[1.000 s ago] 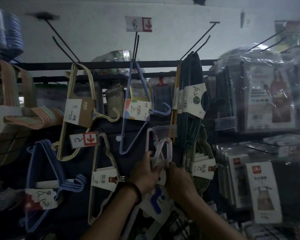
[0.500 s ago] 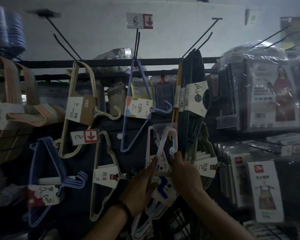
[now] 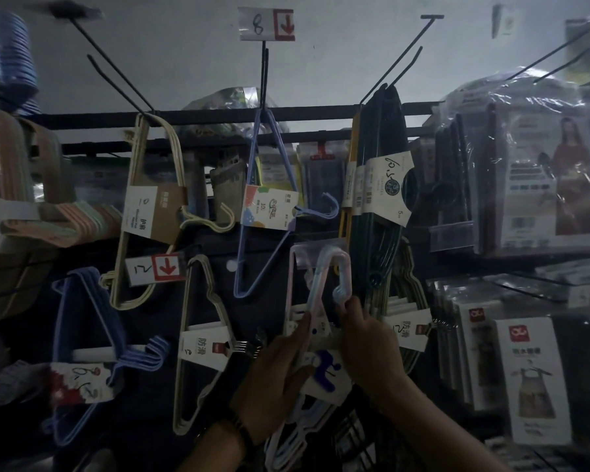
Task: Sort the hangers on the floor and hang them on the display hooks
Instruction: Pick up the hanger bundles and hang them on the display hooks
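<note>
Pastel hangers (image 3: 315, 287), bundled, white label, gripped in both hands (image 3: 367, 338)

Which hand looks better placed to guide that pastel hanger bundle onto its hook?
Probably the right hand: its fingertips pinch the pastel hanger bundle near its top loop, while the left hand only supports it lower down.

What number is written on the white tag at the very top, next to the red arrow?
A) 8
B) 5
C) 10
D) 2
A: the white paper price tag with the red down-arrow, on the tip of the top centre black wire hook, shows a handwritten 8; the single lilac wire hanger hangs from that hook below it.
</note>
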The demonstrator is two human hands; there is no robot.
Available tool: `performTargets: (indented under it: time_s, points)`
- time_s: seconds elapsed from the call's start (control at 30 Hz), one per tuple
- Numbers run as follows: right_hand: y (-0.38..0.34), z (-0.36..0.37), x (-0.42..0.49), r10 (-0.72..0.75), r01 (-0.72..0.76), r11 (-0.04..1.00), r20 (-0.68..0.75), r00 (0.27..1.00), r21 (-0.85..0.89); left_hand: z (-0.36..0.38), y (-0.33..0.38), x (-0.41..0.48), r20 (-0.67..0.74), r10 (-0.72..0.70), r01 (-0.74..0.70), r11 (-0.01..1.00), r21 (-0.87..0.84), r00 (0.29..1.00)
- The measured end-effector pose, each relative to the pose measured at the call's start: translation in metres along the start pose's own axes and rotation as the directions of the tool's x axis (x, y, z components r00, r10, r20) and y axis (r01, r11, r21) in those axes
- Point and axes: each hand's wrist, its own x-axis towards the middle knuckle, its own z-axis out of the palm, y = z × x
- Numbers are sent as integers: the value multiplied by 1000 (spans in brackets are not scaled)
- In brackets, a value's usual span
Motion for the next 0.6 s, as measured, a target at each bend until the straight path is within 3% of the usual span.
performTargets:
  time_s: [0.1, 0.27, 0.43, 0.6]
  points:
    - [2, 7, -1, -21, 21, 1000, -3, 1000, 3, 11, -9, -3, -26, -5, 4, 1000, -9, 1000]
    - [-9, 13, 10, -22, 24, 986, -16, 1000, 167, 16, -19, -4, -111, -53, 45, 996, -71, 992]
    - [-16, 2, 23, 54, -47, 954, -15, 998, 298, 10, -18, 5, -44, -72, 66, 990, -126, 996]
    - [-16, 11, 36, 39, -40, 995, 20, 999, 87, 10, -23, 22, -3, -176, 173, 972, -158, 984]
